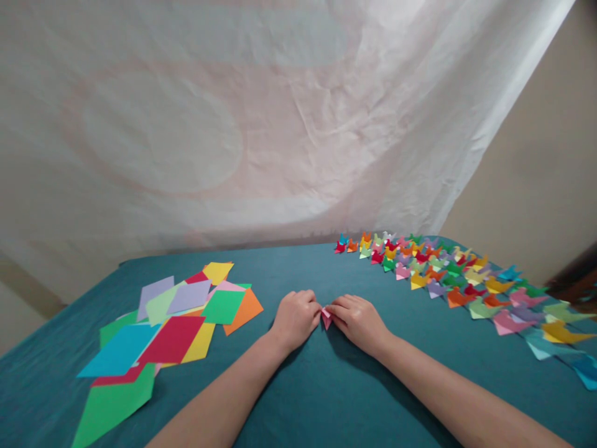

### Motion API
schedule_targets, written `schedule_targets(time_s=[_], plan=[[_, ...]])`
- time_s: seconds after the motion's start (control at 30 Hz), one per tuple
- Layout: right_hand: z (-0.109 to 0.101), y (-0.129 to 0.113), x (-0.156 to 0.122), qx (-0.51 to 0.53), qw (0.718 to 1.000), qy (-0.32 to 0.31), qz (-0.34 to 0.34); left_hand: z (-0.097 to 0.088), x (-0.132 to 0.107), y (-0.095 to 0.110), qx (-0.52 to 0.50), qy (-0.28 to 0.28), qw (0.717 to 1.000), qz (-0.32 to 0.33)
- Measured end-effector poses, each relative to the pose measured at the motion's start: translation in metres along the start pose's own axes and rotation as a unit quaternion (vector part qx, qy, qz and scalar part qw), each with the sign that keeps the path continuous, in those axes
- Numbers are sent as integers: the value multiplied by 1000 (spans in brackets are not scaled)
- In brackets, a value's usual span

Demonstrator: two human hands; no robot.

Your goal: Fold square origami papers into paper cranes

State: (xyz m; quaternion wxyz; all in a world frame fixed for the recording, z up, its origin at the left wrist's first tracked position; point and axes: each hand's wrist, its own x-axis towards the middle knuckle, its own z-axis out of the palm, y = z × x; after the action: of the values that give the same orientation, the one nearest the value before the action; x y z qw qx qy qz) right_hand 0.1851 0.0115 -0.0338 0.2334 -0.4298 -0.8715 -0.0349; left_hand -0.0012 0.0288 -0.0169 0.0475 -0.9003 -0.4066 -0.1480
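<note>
A small folded piece of pink paper [327, 319] is held between my two hands near the middle of the table, its pointed end toward me. My left hand [297, 318] grips its left side, fingers curled and pressed together. From the right, the thumb and fingers of my right hand [358, 320] pinch the other side. My fingers hide much of the paper, so its full shape cannot be made out.
Loose coloured paper sheets [172, 339] lie overlapping at the left. Rows of folded paper birds [424, 280] in many colours stand along the right side. A teal cloth [289, 410] covers the table, and a pale hanging sheet [261, 124] rises behind its far edge.
</note>
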Motion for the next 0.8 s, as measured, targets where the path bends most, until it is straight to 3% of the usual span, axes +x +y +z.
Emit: schedule_targets(time_s=[0.23,0.43,0.8], plan=[[-2,0,0,4,1000,7,-11,7,-2,-7,-156,12,984,-88],[1,3,-1,5,1000,15,-22,11,-2,-15,-233,8,970,-73],[-4,3,1,-1,998,-11,-61,6,-6,-13,-169,8,986,-7]])
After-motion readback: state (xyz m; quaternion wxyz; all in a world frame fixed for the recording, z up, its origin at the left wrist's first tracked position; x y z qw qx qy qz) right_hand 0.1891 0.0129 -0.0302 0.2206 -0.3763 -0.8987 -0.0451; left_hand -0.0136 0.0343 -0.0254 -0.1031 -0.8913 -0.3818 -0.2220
